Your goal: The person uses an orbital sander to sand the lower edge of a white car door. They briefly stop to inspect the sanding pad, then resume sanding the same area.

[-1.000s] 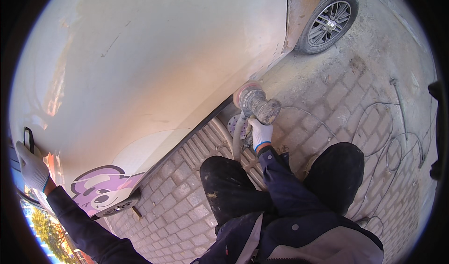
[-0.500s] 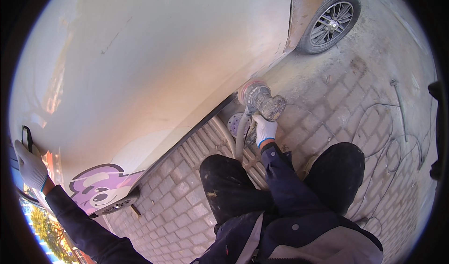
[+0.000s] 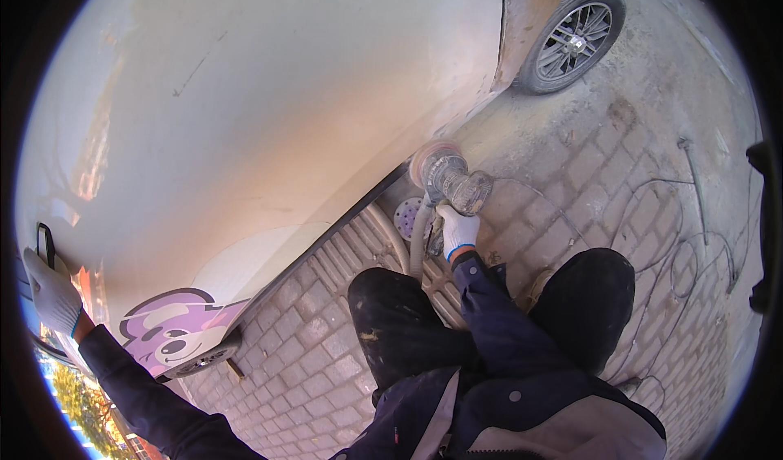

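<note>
The dusty sander (image 3: 457,181) is at the panel's lower edge, its round pink pad toward the pale vehicle panel (image 3: 285,77); I cannot tell whether they touch. My gloved right hand (image 3: 459,230) is clamped on the sander, the fingers wrapped around its near side. My gloved left hand (image 3: 55,297) lies at the panel's far left, just beside a black handle (image 3: 46,245); I cannot tell whether its fingers grip anything. A grey hose (image 3: 419,244) runs beside my right hand, near a perforated disc (image 3: 406,214) on the ground. Farther out, 2 wheels show, 1 at upper right (image 3: 576,44), 1 at lower left beside a purple cartoon decal (image 3: 173,329). Cables (image 3: 685,268) loop over the paving (image 3: 285,362) to my right.
</note>
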`<state>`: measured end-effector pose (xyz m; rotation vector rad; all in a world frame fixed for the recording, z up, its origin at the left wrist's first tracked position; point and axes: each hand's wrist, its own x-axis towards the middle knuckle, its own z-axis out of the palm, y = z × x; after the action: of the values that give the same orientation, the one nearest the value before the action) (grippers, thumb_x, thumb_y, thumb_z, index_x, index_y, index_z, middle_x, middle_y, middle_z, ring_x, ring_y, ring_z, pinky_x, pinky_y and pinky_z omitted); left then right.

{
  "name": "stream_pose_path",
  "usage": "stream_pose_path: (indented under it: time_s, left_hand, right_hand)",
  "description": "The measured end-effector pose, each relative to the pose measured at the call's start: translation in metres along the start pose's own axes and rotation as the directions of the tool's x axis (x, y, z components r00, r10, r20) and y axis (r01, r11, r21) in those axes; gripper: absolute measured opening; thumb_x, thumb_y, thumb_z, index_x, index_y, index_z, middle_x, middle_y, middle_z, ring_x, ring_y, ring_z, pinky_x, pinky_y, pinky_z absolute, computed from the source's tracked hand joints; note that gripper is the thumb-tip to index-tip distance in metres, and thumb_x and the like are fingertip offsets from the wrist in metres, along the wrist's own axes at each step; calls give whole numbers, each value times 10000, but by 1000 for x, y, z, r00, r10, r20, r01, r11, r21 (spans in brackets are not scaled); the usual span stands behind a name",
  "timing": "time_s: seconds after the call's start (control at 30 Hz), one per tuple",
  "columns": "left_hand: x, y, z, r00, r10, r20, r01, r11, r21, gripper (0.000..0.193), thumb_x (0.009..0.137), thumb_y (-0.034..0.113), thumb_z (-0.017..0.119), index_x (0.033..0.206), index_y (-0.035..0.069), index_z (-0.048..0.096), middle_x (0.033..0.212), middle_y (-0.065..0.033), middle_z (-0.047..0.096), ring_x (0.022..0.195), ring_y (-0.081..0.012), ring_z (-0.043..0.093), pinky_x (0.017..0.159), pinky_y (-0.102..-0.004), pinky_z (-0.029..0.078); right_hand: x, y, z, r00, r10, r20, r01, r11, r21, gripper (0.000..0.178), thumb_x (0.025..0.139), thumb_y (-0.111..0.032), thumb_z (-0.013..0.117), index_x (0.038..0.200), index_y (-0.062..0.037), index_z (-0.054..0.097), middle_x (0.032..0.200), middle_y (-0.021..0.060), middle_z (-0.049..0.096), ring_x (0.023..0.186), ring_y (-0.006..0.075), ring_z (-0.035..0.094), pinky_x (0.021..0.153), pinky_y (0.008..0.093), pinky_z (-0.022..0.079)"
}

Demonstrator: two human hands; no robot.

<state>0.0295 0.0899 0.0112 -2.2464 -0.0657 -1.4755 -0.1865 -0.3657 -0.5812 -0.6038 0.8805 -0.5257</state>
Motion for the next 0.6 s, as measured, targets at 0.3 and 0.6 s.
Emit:
stream_pose_path:
  time_s: [0.3,0.6]
  left_hand:
    - [1,-4,3,1000,-3,-5,3,1000,5,591,956,599,527,1392,202,578,1263,-77,726,1068,-369,697,876,-427,557]
    - [2,-10,6,1000,2,-9,-2,1000,15,578,961,581,536,1402,210,564,1268,-71,724,1071,-363,699,873,-425,560]
  right_hand:
    - [0,9,-5,999,-38,34,41,995,-90,64,828,4,725,886,-10,703,712,60,664,513,158,587,484,299,451]
    - [-1,15,-13,998,-44,54,51,990,-133,87,824,-5,735,908,-11,717,729,41,671,530,145,595,490,285,447]
